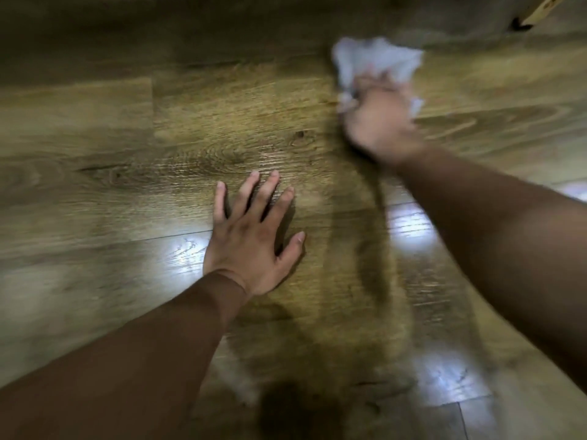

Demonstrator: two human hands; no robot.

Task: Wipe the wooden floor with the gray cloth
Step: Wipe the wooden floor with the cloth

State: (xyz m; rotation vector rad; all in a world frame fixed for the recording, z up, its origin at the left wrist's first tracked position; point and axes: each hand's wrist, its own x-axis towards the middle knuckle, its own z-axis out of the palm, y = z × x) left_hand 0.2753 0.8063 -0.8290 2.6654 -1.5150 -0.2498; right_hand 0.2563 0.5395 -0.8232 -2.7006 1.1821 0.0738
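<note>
The wooden floor [133, 128] fills the view, its brown planks running left to right. My right hand [379, 122] presses a crumpled pale gray cloth [374, 60] onto the floor at the upper right; the hand and cloth are blurred by motion. The cloth bulges out beyond my fingers and peeks out at both sides of the hand. My left hand [251, 241] lies flat on the floor in the middle, palm down, fingers spread, holding nothing.
A light wooden furniture leg [536, 9] meets the floor at the top right corner. Bright light reflections [187, 249] shine on the planks near my left wrist and below my right forearm. A dark shadow [295, 414] falls at the bottom centre.
</note>
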